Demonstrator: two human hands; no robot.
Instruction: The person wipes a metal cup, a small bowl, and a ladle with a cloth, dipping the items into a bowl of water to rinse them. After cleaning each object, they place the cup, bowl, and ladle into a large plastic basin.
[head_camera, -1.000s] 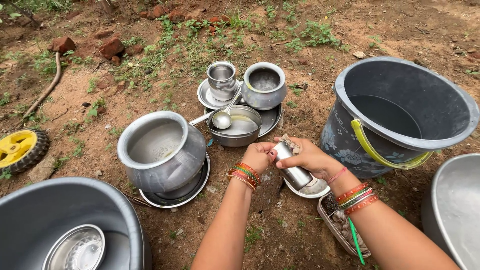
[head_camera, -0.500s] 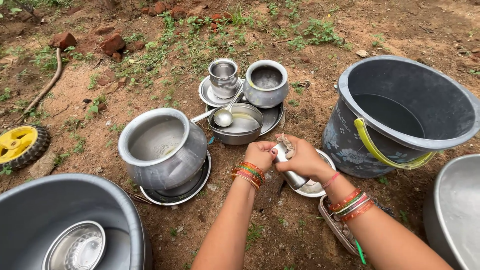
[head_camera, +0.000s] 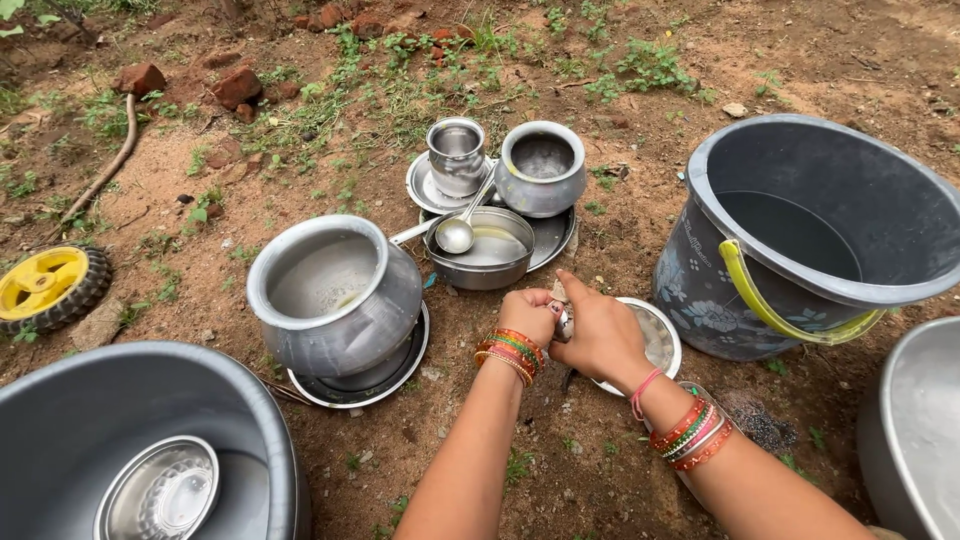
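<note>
My left hand (head_camera: 525, 314) and my right hand (head_camera: 596, 335) are closed together around a small steel tumbler (head_camera: 565, 321), of which only a sliver shows between them. The right hand covers most of it, thumb pointing up. Both wrists carry coloured bangles. Just under and right of the hands lies a small steel plate (head_camera: 660, 335) on the dirt. A big steel pot (head_camera: 335, 295) stands on a plate to the left of my hands.
A dark plastic bucket (head_camera: 800, 235) with a yellow handle stands at right. Behind the hands sit a steel bowl with a ladle (head_camera: 485, 247), a small pot (head_camera: 541, 168) and a cup (head_camera: 456, 155). A large basin (head_camera: 140, 440) is front left, a yellow wheel (head_camera: 45, 285) at far left.
My right hand has turned over the tumbler and now hides it almost fully; a second ago the tumbler's side was plainly visible. The scrubbing wad seen in the hand no longer shows.
</note>
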